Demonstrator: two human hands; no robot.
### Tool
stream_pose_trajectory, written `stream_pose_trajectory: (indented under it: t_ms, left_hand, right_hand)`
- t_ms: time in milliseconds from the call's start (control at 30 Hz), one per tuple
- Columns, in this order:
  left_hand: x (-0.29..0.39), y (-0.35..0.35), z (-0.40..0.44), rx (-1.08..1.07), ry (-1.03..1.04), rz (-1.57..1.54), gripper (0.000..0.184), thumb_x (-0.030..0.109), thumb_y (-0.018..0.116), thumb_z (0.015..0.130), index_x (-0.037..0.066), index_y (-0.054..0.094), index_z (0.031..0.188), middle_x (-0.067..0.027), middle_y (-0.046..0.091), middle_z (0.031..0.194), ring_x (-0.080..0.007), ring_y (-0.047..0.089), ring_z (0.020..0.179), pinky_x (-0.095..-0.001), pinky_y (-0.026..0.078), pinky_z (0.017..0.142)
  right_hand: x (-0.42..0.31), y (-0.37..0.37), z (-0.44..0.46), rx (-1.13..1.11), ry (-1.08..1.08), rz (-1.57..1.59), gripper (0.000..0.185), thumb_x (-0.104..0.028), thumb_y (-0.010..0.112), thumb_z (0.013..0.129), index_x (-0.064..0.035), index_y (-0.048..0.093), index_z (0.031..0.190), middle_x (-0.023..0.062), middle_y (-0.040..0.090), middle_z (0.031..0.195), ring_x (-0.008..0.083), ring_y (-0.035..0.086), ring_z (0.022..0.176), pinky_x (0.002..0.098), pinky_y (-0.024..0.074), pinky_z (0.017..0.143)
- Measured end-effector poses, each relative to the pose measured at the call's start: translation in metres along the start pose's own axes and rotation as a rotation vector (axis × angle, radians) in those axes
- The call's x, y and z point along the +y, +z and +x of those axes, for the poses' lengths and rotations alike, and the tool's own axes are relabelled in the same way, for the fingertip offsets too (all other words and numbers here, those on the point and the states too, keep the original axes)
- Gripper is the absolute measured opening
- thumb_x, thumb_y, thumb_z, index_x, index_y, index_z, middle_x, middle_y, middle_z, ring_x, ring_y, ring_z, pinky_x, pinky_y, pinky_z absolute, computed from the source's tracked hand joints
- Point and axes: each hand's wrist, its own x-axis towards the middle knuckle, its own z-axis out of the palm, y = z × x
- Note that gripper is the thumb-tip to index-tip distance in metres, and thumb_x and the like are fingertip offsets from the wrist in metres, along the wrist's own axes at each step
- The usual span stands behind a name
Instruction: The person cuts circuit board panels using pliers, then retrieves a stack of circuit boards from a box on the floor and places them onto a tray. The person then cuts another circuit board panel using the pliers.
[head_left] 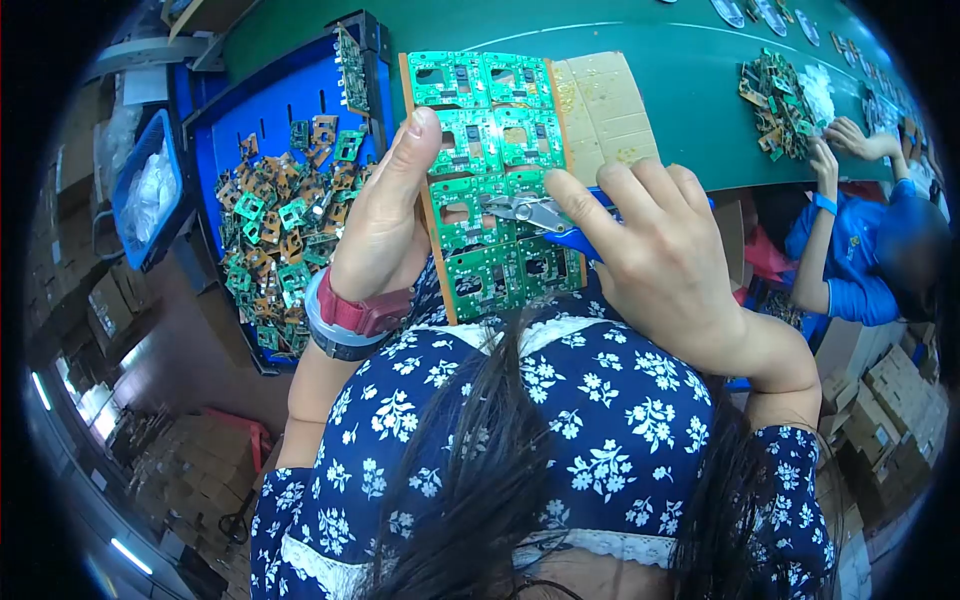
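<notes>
A green circuit board panel (465, 185), made of several joined small boards with brown edge strips, is held up in front of my chest. My left hand (388, 205) grips its left edge, the thumb lying over the front and the other fingers hidden behind. My right hand (655, 245) is wrapped round the blue handles of a pair of side cutters (540, 213). The metal jaws lie against the middle of the panel, near a cutout between the boards. Whether the jaws are closed on anything is too small to tell.
At left stands a blue tray (275, 100) heaped with small separated boards (290, 235). A piece of cardboard (610, 110) with yellow scraps lies on the green table (690, 100) behind the panel. A blue basket (148, 190) holds plastic bags. At right, a co-worker's hands (850, 140) are near another board pile (775, 105).
</notes>
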Motion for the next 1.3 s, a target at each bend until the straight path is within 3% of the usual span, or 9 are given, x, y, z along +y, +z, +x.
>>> stream_pose_trajectory:
  t_ms: [167,300,400,533,767,1300]
  left_hand:
    - [-0.006,-0.002,0.002,0.030,0.024,-0.040,0.055,0.046,0.031,0.101,0.005,0.038,0.138,-0.0132,0.056,0.126,-0.0201,0.062,0.106,-0.0310,0.056,0.078]
    - [-0.002,0.001,-0.002,0.101,-0.030,0.122,0.058,0.048,0.031,0.100,0.004,0.040,0.135,-0.0138,0.058,0.123,-0.0198,0.064,0.101,-0.0302,0.057,0.074]
    - [-0.005,-0.001,0.000,0.128,-0.029,0.023,0.057,0.052,0.037,0.098,0.006,0.043,0.131,-0.0074,0.061,0.113,-0.0112,0.063,0.090,-0.0239,0.054,0.067]
    - [-0.009,-0.008,0.003,0.149,-0.008,0.061,0.063,0.052,0.033,0.098,0.001,0.041,0.134,-0.0151,0.059,0.119,-0.0191,0.066,0.094,-0.0290,0.058,0.069]
    - [-0.002,0.010,0.003,0.185,0.003,0.075,0.063,0.054,0.034,0.098,0.002,0.044,0.131,-0.0131,0.061,0.115,-0.0174,0.066,0.093,-0.0284,0.058,0.067]
    - [0.000,0.019,0.005,0.214,0.017,0.175,0.062,0.056,0.036,0.097,0.004,0.046,0.130,-0.0099,0.063,0.110,-0.0138,0.065,0.088,-0.0253,0.055,0.065]
  right_hand:
    - [-0.002,-0.003,-0.001,-0.046,0.009,-0.023,0.047,-0.002,0.063,0.067,-0.0096,0.062,0.113,0.0056,0.051,0.080,0.0232,0.053,0.079,0.0359,0.0418,0.071]
    - [0.005,-0.002,0.002,-0.021,0.045,0.018,0.047,-0.002,0.064,0.066,-0.0102,0.061,0.113,0.0056,0.051,0.079,0.0235,0.053,0.077,0.0354,0.0416,0.067]
    - [0.018,-0.003,0.004,0.075,0.090,0.022,0.048,-0.002,0.066,0.066,-0.0111,0.061,0.113,0.0056,0.051,0.079,0.0238,0.053,0.076,0.0349,0.0414,0.065]
    - [0.017,0.004,0.002,0.031,0.104,0.075,0.051,-0.003,0.068,0.065,-0.0124,0.060,0.114,0.0060,0.051,0.081,0.0245,0.053,0.078,0.0356,0.0413,0.069]
    - [0.008,0.006,0.002,-0.039,0.050,0.092,0.057,-0.004,0.071,0.061,-0.0136,0.060,0.116,0.0062,0.050,0.085,0.0250,0.052,0.084,0.0388,0.0393,0.075]
    - [0.012,0.004,-0.001,-0.006,-0.013,0.071,0.061,-0.003,0.070,0.058,-0.0126,0.059,0.118,0.0053,0.049,0.083,0.0236,0.052,0.083,0.0372,0.0396,0.075]
